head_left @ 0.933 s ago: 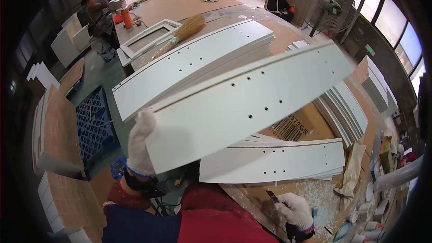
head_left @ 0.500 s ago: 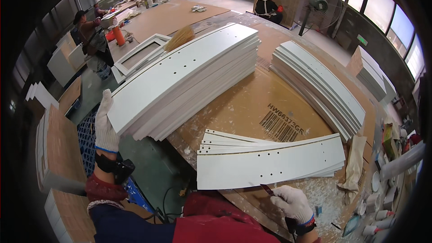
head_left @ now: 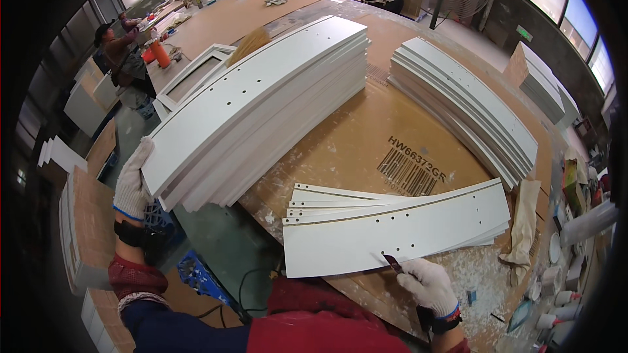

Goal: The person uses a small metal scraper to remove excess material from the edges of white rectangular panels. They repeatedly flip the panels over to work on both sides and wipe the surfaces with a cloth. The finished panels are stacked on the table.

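Note:
My left hand (head_left: pixel 133 183), in a white knitted glove, grips the near end of the top white panel (head_left: pixel 258 95) on a tall stack, its fingers partly hidden behind the edge. This panel is long, slightly curved and drilled with small holes. In my gloved right hand (head_left: pixel 428 286) is a small knife (head_left: pixel 393 263) with a dark handle, its thin blade pointing up and left. The blade tip lies over the near edge of another drilled white panel (head_left: pixel 340 248), the top one of a low, fanned-out pile in front of me.
Another stack of curved white panels (head_left: pixel 471 101) stands to the right on the cardboard-covered table (head_left: pixel 340 137). A straw brush (head_left: pixel 250 44) and white frame (head_left: pixel 190 78) lie behind the tall stack. Tape rolls and bottles crowd the right edge. Other people work farther off.
My view has shifted slightly. My left hand and the panel end it holds appear farther left. My right hand has risen a little, bringing the knife farther over the front panel.

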{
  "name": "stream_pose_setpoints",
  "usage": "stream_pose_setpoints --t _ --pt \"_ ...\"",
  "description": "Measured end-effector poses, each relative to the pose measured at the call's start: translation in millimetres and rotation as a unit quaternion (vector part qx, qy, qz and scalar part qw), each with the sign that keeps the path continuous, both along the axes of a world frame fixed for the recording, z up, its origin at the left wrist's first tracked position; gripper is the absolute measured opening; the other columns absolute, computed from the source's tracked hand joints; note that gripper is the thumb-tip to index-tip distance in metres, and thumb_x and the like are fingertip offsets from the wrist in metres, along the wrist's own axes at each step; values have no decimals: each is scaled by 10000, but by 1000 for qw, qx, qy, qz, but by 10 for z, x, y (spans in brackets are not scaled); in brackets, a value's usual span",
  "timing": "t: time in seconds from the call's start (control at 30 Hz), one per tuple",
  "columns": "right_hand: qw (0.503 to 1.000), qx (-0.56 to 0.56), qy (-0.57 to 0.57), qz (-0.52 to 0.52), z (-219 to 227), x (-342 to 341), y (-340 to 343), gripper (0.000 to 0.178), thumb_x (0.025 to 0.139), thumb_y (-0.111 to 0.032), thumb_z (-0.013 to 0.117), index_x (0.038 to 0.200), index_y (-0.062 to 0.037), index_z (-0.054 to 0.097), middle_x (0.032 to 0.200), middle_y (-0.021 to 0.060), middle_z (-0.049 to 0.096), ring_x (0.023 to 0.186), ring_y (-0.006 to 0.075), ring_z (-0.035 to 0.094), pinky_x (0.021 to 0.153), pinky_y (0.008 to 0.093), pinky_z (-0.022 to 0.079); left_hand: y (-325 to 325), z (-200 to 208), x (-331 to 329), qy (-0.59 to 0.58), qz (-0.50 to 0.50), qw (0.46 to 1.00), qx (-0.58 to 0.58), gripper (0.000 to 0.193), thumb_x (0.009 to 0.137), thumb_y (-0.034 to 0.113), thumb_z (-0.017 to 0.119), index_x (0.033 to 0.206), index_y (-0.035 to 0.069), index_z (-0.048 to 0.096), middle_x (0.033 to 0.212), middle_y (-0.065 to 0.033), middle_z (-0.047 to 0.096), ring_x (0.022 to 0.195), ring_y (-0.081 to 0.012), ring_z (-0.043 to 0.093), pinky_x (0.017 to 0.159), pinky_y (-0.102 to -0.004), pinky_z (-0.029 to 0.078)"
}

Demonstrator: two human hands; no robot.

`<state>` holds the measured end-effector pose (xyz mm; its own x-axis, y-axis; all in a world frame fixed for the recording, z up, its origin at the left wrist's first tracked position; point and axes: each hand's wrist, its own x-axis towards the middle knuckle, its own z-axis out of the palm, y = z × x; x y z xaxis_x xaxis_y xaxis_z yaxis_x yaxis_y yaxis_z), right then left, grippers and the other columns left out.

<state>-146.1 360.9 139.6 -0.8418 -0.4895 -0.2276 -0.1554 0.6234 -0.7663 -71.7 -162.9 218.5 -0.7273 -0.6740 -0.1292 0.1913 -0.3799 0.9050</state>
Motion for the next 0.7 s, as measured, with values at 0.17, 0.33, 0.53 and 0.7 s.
stream_pose_setpoints --t 0.17,0.33,0.53,0.7 --pt "1000 1 7 15 -19 -2 -16 199 815 -178 666 971 -55 656 825 144 638 758 288 637 691 334 500 -24 207 57 -244 23 945 -217 410 941 394 579 1008 -10 597 836 -65 650 644 -125 633 512 -234 510" --pt "989 -6 -74 -128 -33 48 255 173 834 -106 617 966 -2 654 734 82 620 657 160 592 627 286 478 382 556 370 -289 97 881 -363 395 928 490 555 761 143 467 548 81 405 421 7 384 363 -163 279" --pt "979 23 150 -139 -138 -164 67 211 860 -157 586 1046 -74 642 814 133 656 643 227 634 618 319 510 1811 -645 342 -374 -355 850 -107 286 833 185 651 1004 -43 622 772 -83 645 648 -135 619 592 -238 505" --pt "946 101 221 216 -276 -217 -669 313 885 -121 490 1195 -77 487 878 107 618 747 295 654 616 403 523 2053 -1123 152 -396 -302 867 -27 316 809 220 684 924 -38 541 741 -105 615 563 -150 606 437 -266 520"
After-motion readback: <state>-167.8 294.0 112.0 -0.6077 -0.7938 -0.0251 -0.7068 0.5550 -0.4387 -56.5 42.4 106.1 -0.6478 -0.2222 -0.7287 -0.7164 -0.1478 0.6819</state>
